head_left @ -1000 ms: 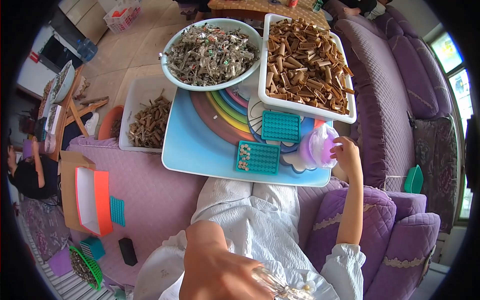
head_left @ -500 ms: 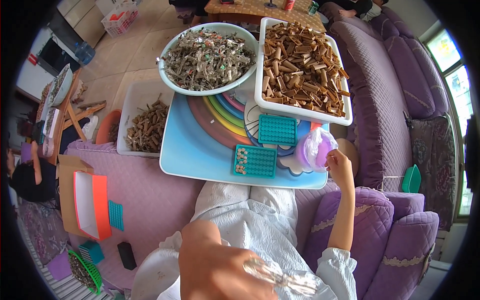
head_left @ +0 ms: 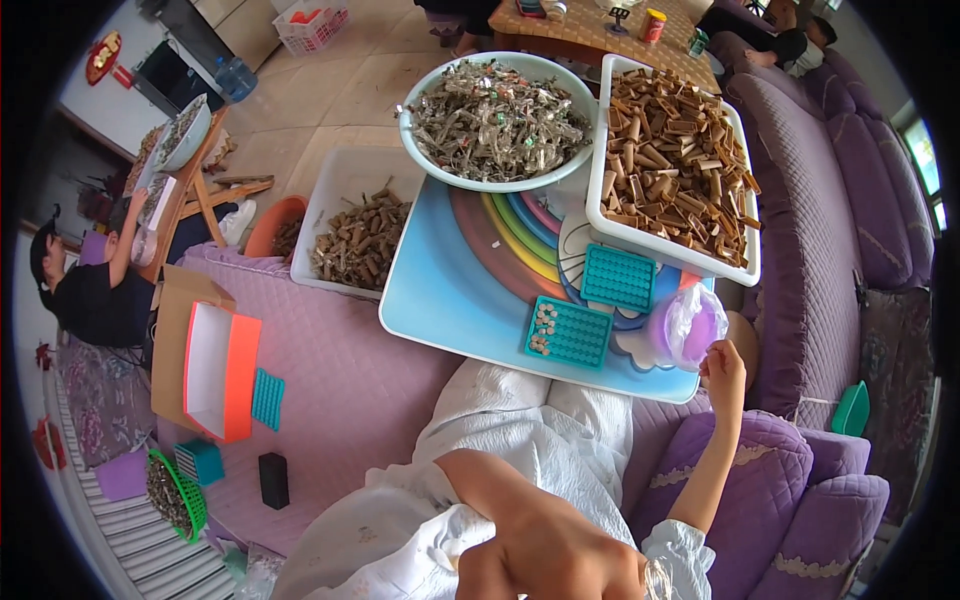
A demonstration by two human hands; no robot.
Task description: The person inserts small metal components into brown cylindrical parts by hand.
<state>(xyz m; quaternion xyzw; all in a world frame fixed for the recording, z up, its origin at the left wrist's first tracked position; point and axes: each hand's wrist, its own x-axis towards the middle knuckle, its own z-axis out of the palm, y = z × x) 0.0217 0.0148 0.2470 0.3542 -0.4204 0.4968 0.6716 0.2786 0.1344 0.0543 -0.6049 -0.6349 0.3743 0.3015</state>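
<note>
My left hand (head_left: 560, 560) is close to me at the lower edge, fingers curled under. A bit of a shiny clear-wrapped bundle (head_left: 656, 580) shows at its right side; the rest is hidden. My right hand (head_left: 725, 372) has its fingertips pinched together at the near right rim of a purple bowl (head_left: 704, 338), and what they hold is too small to make out. A clear plastic bag (head_left: 682, 318) lies over the bowl's left side. Left of the bowl is a teal tray (head_left: 585, 335) with small round tan pieces in its left columns. A second teal tray (head_left: 619, 278) lies behind it.
On the rainbow-printed table (head_left: 440, 290) stand a round tub (head_left: 500, 125) of shiny scraps and a white bin (head_left: 680, 160) of brown curved pieces. A translucent bin (head_left: 360, 235) sits left. An orange box (head_left: 225, 370) rests on the purple sofa. Another person (head_left: 95, 290) sits far left.
The view has shifted, so the table and tubs appear farther right. My left hand has moved right and lower, hiding most of the shiny bundle. My right hand stays by the bowl's rim.
</note>
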